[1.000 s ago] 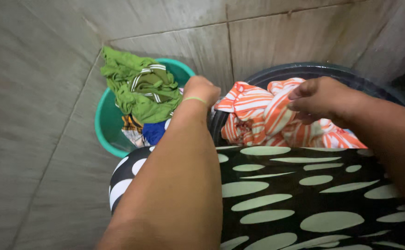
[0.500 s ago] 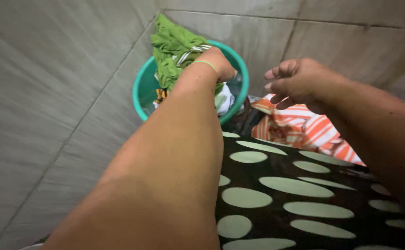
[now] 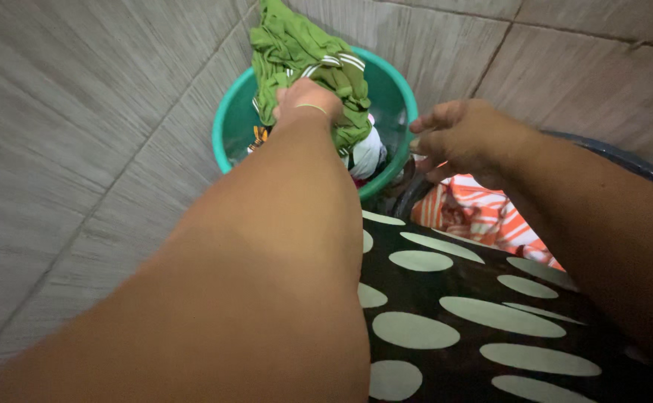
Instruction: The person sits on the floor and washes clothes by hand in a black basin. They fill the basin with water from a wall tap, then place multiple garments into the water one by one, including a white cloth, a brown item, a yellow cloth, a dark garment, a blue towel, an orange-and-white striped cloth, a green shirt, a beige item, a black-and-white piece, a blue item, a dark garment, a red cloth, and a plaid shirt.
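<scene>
Grey tiled floor all round, left hand (image 3: 305, 101) clenched on the green garment (image 3: 297, 56) heaped in the teal basin (image 3: 226, 138), right hand (image 3: 457, 138) loose and empty over the orange striped cloth (image 3: 483, 216) — best gathered whole, lifted clear of the rim.

Grey tiled floor (image 3: 80, 149) all round me, pale grout lines crossing it. Orange-and-white striped cloth (image 3: 483, 216) bunched in a dark round plastic tub (image 3: 625, 160) on my right. Black fabric with pale green oval spots (image 3: 453, 313) spread over my lap, covering the tub's near edge.
</scene>
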